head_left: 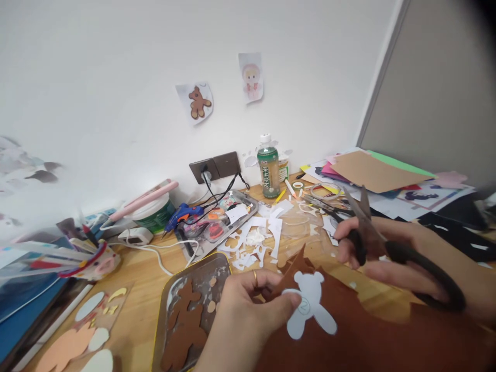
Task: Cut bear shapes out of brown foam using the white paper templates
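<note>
My left hand (251, 305) pinches a white paper bear template (315, 292), marked with a circled 2, against a large brown craft sheet (372, 336). The thumb lies on the bear's left side, and the sheet's upper edge is cut unevenly. To the right, my right hand (387, 248) is closed on black-handled scissors (399, 253). Their blades point upward and stand apart, away from the sheet. Brown bear-shaped cutouts (188, 336) and small tan ovals lie in a dark tray (163, 310) left of my left hand.
White paper scraps (256, 237) litter the desk's middle. Behind them are a green-labelled bottle (268, 168), a blue glue gun (184, 214) and a metal tray (248, 206). A pen holder (98, 263) is at left; stacked coloured sheets (375, 170) lie at right. A bear picture (198, 103) hangs on the wall.
</note>
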A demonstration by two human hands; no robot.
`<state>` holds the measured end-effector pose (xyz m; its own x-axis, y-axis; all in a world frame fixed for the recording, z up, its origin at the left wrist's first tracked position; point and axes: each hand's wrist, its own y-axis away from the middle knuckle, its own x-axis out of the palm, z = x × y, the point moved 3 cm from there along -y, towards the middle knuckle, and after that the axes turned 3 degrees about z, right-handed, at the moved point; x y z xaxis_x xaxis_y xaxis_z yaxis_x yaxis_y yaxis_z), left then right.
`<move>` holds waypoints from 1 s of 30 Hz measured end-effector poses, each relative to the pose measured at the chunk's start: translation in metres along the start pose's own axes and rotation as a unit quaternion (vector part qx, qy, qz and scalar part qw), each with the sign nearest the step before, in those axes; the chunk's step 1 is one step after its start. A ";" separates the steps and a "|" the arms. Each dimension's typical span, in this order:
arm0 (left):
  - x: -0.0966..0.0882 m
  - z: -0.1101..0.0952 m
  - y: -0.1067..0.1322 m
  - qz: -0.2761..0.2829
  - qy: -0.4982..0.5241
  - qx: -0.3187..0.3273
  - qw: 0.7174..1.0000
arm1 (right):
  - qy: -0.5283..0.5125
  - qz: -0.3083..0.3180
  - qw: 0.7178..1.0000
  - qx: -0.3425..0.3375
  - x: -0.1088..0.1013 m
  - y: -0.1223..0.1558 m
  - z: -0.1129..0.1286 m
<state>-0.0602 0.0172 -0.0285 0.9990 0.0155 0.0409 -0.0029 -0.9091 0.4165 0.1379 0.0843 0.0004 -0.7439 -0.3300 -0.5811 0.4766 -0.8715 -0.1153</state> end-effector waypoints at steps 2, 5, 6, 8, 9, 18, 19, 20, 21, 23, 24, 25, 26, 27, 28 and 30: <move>0.001 0.002 -0.003 0.015 -0.032 0.004 0.999 | 0.007 0.059 0.998 0.004 0.007 0.001 0.008; 0.002 0.005 -0.006 0.043 -0.040 0.011 0.998 | -0.013 0.133 0.990 0.040 0.021 0.000 0.011; 0.002 0.006 -0.007 0.050 -0.030 0.015 0.998 | -0.033 0.147 0.988 0.046 0.026 -0.001 0.010; 0.004 0.007 -0.007 0.056 -0.002 0.025 0.998 | -0.082 0.165 0.982 0.048 0.033 -0.004 0.006; 0.004 0.007 -0.007 0.056 0.011 0.031 0.998 | -0.110 0.175 0.977 0.050 0.036 -0.005 0.004; 0.007 -0.002 -0.006 0.081 0.072 0.058 0.992 | -0.328 0.180 0.918 0.134 0.043 -0.006 -0.002; 0.007 -0.002 -0.006 0.083 0.079 0.060 0.992 | -0.346 0.180 0.909 0.149 0.045 -0.006 -0.003; 0.007 -0.002 -0.007 0.082 0.082 0.064 0.991 | -0.364 0.181 0.899 0.161 0.047 -0.006 -0.004; 0.007 -0.002 -0.008 0.080 0.082 0.066 0.991 | -0.383 0.182 0.890 0.169 0.049 -0.007 -0.006; 0.006 0.000 -0.009 0.072 0.078 0.068 0.992 | -0.417 0.188 0.872 0.174 0.052 -0.007 -0.009; 0.005 0.002 -0.009 0.067 0.078 0.064 0.993 | -0.425 0.192 0.868 0.171 0.053 -0.008 -0.009; 0.005 0.003 -0.010 0.065 0.080 0.057 0.993 | -0.426 0.190 0.869 0.165 0.054 -0.008 -0.010; 0.005 0.005 -0.011 0.066 0.085 0.050 0.993 | -0.422 0.188 0.873 0.157 0.053 -0.008 -0.010; 0.004 0.007 -0.012 0.069 0.094 0.045 0.992 | -0.416 0.183 0.878 0.150 0.052 -0.008 -0.009; 0.004 0.008 -0.014 0.074 0.107 0.045 0.990 | -0.410 0.178 0.883 0.143 0.051 -0.007 -0.008; 0.004 0.010 -0.017 0.086 0.139 0.050 0.985 | -0.389 0.165 0.897 0.130 0.047 -0.006 -0.006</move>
<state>-0.0557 0.0286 -0.0443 0.9335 -0.0412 0.3561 -0.1528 -0.9443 0.2914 0.1028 0.0758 -0.0316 -0.7323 -0.6505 0.2014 0.6809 -0.7019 0.2090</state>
